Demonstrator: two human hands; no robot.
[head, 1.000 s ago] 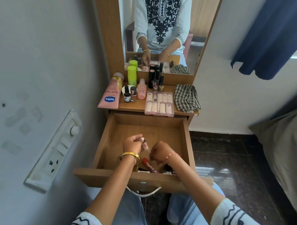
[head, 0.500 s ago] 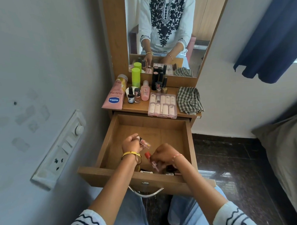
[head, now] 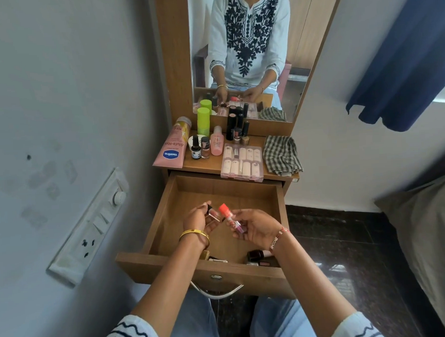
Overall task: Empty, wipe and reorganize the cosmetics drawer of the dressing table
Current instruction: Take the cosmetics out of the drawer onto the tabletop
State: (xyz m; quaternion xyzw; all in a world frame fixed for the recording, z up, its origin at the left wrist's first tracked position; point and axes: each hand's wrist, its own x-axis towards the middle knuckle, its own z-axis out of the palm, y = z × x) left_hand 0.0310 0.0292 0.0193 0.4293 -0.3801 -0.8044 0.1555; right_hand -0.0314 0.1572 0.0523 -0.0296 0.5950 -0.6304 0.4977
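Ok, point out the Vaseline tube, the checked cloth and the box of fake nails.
Vaseline tube [head: 170,150], head view, on its pink body.
Checked cloth [head: 282,154], head view, mid fold.
Box of fake nails [head: 242,162], head view, on its clear lid.

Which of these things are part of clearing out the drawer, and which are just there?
Part of the job:
- open drawer
- clear tube in the left hand
- red-capped tube in the right hand
- bottles left in the drawer
- cosmetics on the tabletop
- checked cloth

Just there:
- mirror
- wall switchboard
- blue curtain
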